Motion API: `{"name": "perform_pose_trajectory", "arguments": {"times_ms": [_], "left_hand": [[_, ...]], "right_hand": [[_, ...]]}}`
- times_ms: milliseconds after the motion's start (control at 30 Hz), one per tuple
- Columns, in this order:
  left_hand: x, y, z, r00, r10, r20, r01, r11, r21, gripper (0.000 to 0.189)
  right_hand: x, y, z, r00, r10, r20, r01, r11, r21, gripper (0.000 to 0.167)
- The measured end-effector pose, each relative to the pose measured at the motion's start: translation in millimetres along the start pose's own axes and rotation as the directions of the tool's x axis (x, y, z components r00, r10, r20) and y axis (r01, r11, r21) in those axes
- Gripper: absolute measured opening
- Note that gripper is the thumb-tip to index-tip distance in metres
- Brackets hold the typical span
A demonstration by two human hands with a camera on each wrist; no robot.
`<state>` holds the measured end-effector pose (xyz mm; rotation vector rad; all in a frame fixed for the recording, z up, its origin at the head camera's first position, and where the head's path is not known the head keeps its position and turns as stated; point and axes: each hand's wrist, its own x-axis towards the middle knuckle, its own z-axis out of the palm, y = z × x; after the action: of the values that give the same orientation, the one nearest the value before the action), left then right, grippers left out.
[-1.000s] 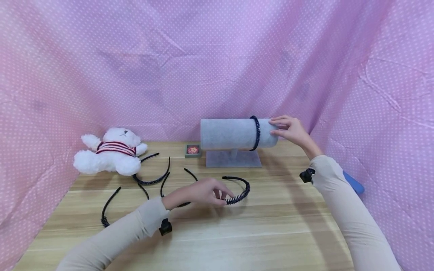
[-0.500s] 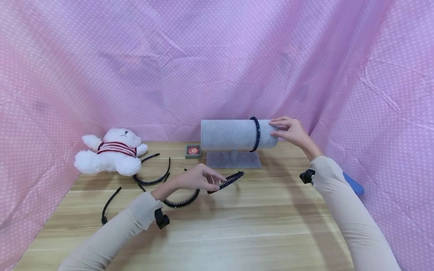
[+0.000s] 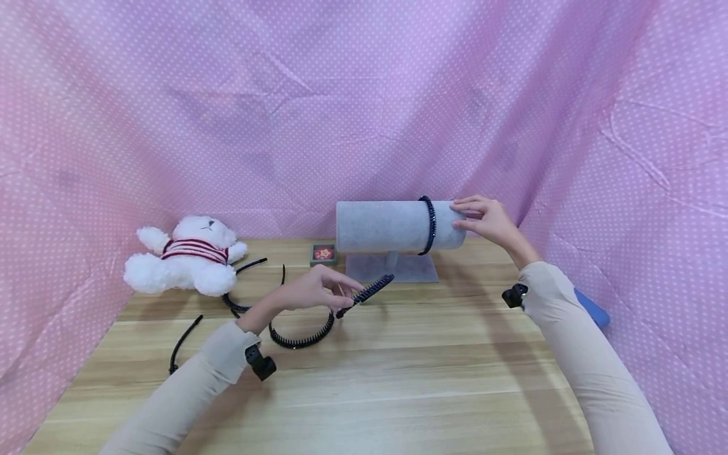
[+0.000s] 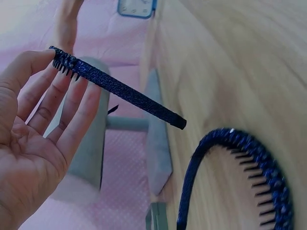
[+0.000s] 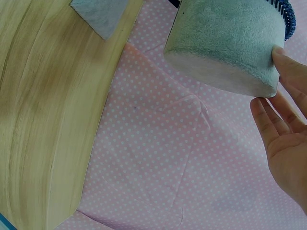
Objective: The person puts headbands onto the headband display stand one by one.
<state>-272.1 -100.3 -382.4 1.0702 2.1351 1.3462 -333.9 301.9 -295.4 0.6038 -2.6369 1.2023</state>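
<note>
My left hand (image 3: 315, 287) pinches a dark headband (image 3: 372, 289) with small comb teeth between thumb and fingers, above the table. In the left wrist view this headband (image 4: 129, 98) slants down, one tip pointing at the table. A grey velvet headband stand (image 3: 381, 227) has a horizontal roll on a post and flat base. One dark beaded headband (image 3: 429, 227) is around the roll, near its right end. There my right hand (image 3: 489, 218) holds the roll's end, thumb on its near side; the right wrist view shows the thumb and fingers (image 5: 261, 117) at the rim.
A toothed headband (image 3: 298, 344) lies beneath my left hand. More headbands lie to the left, one (image 3: 184, 338) partly behind the sleeve. A white plush bear (image 3: 190, 278) and a small grey tray (image 3: 313, 260) stand farther back. A blue object (image 3: 591, 308) shows behind the right sleeve.
My left hand has lifted the headband off the table and moved it up and left, turning it edge-on. The right hand stays at the stand's end.
</note>
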Motion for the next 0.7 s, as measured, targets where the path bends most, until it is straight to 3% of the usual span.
{"name": "perform_pose_trajectory", "arguments": {"times_ms": [200,300,533,700], "left_hand": [[-15.1,0.9,-18.9,0.998,-0.056,-0.036,0.054,0.997,-0.052,0.038],[-23.2,0.4,-29.4,0.996,-0.072,-0.049,0.069,0.995,-0.068,0.040],[-41.8,1.4,-56.7,0.987,-0.149,-0.051,0.146,0.987,-0.074,0.046],[-54.3,-0.6,-78.6,0.981,-0.170,-0.092,0.167,0.985,-0.043,0.045]], "right_hand": [[8.9,28,2,1.000,-0.024,-0.006,0.024,0.999,-0.034,0.041],[9.8,30,2,1.000,-0.021,-0.012,0.021,0.999,-0.035,0.041],[0.0,1,-1,1.000,-0.023,0.007,0.023,0.999,-0.033,0.039],[-4.3,-8,-3,1.000,-0.016,0.019,0.016,0.999,-0.028,0.039]]}}
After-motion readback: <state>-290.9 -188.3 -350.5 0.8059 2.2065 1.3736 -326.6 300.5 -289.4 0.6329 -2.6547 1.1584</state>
